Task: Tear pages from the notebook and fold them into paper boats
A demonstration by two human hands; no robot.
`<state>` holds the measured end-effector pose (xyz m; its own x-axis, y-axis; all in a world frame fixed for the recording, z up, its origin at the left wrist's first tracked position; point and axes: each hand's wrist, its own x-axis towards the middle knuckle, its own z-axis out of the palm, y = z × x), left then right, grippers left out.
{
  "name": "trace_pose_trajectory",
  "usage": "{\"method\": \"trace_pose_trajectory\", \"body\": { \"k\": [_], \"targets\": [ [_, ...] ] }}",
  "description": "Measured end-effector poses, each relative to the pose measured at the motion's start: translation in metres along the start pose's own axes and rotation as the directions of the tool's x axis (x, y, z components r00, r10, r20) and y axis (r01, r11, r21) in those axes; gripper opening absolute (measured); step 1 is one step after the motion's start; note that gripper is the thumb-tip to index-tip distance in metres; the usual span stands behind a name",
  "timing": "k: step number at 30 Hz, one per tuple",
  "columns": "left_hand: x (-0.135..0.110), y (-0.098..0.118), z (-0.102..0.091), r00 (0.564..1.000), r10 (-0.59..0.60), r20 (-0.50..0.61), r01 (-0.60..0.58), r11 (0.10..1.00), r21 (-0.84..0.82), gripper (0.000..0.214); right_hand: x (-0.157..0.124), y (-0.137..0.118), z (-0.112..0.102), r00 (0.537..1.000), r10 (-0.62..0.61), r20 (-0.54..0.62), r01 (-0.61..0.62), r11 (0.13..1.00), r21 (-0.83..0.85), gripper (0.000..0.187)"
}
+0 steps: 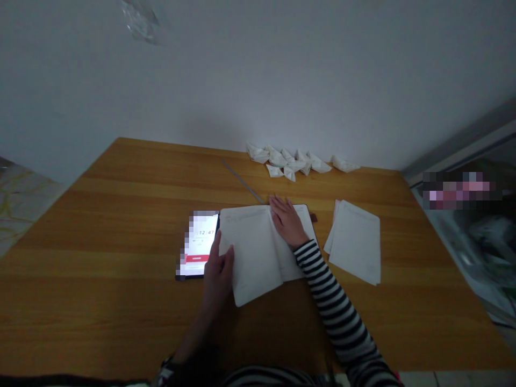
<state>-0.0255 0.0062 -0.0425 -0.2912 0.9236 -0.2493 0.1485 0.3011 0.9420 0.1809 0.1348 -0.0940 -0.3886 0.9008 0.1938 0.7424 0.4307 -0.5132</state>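
An open notebook (255,255) lies on the table (121,226) in front of the person, its left page skewed so that its lower corner reaches nearer the body than the right page. The right hand (288,220), below a striped sleeve (331,295), rests palm down on the notebook near the top of the fold; its grip is spread flat, fingers straight and close together. The left hand (217,271) is at the notebook's left edge, thumb and index finger parted; whether that grip pinches the paper cannot be told. Just left of it lies a lit phone (200,231). Loose sheets (355,242) lie right of the notebook. Beyond it are a thin strip (243,181) and, along the wall (201,80), folded papers (298,160).
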Motion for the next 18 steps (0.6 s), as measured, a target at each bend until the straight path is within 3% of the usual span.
{"method": "trace_pose_trajectory", "body": {
  "k": [3, 10, 18],
  "targets": [
    [0.0007, 0.0029, -0.0009, 0.999, -0.023, 0.038, 0.022, 1.0, 0.014, 0.081, -0.0005, -0.0013, -0.001, 1.0, -0.002, -0.003, 0.002, 1.0, 0.002, 0.051],
    [-0.0027, -0.0005, 0.0002, 0.999, 0.012, -0.04, -0.012, 1.0, 0.005, 0.082, -0.0009, -0.0054, -0.0033, 1.0, 0.005, -0.012, -0.005, 1.0, 0.016, 0.051],
    [-0.0074, 0.0029, 0.0002, 0.999, -0.038, 0.006, 0.039, 0.997, -0.066, 0.084, -0.001, -0.0045, -0.0024, 1.0, 0.024, -0.015, -0.024, 1.0, 0.016, 0.053]
  ]
}}
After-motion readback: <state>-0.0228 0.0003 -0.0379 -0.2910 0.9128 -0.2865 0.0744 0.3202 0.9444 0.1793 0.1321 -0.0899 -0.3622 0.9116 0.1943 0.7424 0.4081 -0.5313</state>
